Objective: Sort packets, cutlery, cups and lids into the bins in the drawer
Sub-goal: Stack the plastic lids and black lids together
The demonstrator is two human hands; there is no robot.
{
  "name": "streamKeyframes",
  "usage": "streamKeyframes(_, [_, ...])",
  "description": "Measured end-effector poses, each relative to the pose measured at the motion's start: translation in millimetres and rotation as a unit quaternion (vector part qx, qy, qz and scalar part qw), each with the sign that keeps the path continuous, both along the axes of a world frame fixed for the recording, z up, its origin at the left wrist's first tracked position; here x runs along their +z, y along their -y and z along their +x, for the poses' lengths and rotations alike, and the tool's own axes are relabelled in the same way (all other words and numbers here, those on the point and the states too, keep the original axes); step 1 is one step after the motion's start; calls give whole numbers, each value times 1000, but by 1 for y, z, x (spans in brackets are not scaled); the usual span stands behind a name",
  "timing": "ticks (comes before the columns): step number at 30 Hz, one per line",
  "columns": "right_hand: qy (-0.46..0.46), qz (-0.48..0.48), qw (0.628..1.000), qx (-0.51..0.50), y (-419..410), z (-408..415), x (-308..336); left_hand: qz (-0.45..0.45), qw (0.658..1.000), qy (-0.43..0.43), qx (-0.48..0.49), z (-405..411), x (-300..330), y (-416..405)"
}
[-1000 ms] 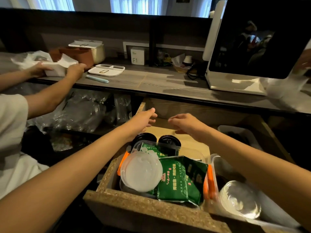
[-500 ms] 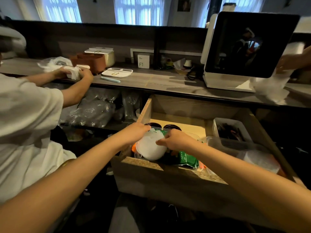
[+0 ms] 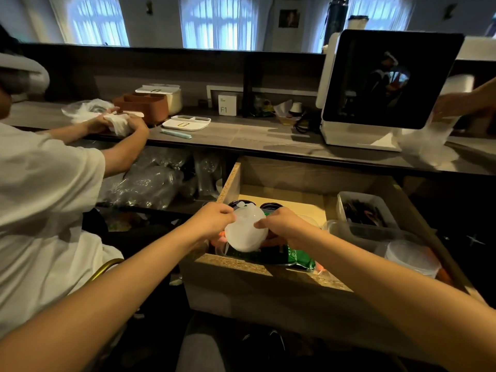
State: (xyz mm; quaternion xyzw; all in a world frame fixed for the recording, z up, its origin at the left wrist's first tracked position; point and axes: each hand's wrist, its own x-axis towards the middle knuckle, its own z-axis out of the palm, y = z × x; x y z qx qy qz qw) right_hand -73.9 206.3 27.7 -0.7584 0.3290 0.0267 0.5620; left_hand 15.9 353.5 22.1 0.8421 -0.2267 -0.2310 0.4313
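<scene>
Both my hands hold a stack of clear plastic lids in a thin bag (image 3: 245, 232) above the left bin of the open wooden drawer (image 3: 233, 261). My left hand (image 3: 213, 220) grips its left upper edge and my right hand (image 3: 281, 224) pinches its right edge. Under the lids lie green packets (image 3: 299, 260) and two black lids (image 3: 269, 205). A clear bin with dark cutlery (image 3: 362, 210) sits at the back right. More clear lids (image 3: 410, 257) lie in the front right bin.
A person in a white shirt (image 3: 43, 210) at my left handles a plastic bag (image 3: 88, 110) on the counter (image 3: 255, 138). A white machine with a dark screen (image 3: 389, 81) stands on the right. Another person's hand (image 3: 456, 103) holds plastic there. Bagged cups (image 3: 147, 183) fill the shelf.
My hands dropped from above the drawer onto the bagged lids and took hold of them, raising them off the packets. My view pulled back and up.
</scene>
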Motion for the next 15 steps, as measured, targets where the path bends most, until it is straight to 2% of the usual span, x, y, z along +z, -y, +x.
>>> streamKeyframes(4, [40, 55, 998, 9, 12, -1, 14, -31, 999, 23, -7, 2, -2, 4])
streamKeyframes(8, [72, 127, 989, 31, 35, -6, 36, -183, 979, -85, 2, -3, 13, 19])
streamKeyframes(11, [113, 97, 988, 33, 59, -8, 48, -223, 974, -41, 1, 0, 28, 45])
streamKeyframes(15, [128, 42, 991, 2, 95, -3, 56, -212, 977, -10, -32, 5, 41, 90])
